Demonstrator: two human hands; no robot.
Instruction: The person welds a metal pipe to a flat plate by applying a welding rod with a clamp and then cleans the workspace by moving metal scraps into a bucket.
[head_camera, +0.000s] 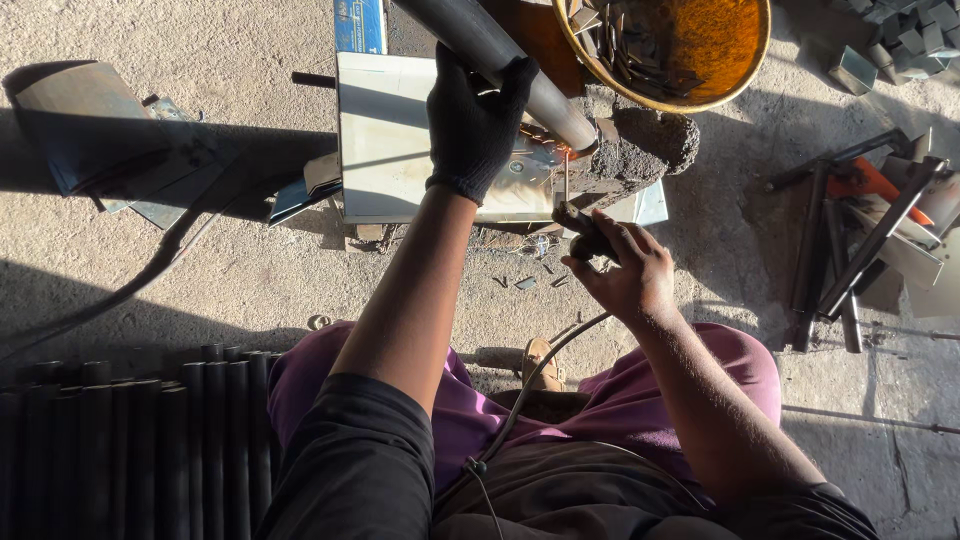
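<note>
Slanting pipe (520, 70) — lower end right, left hand (475, 125)

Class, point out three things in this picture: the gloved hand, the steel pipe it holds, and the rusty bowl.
Left hand (475, 125), head view, back of glove.
Steel pipe (555, 100), head view, lower shaft.
Rusty bowl (715, 45), head view, inner wall.

Sunlit concrete floor (250, 40) with flat metal plate (385, 140), stacked dark tubes (130, 440), rusty bowl (700, 50), perhaps scrap offcuts (530, 282).
</note>
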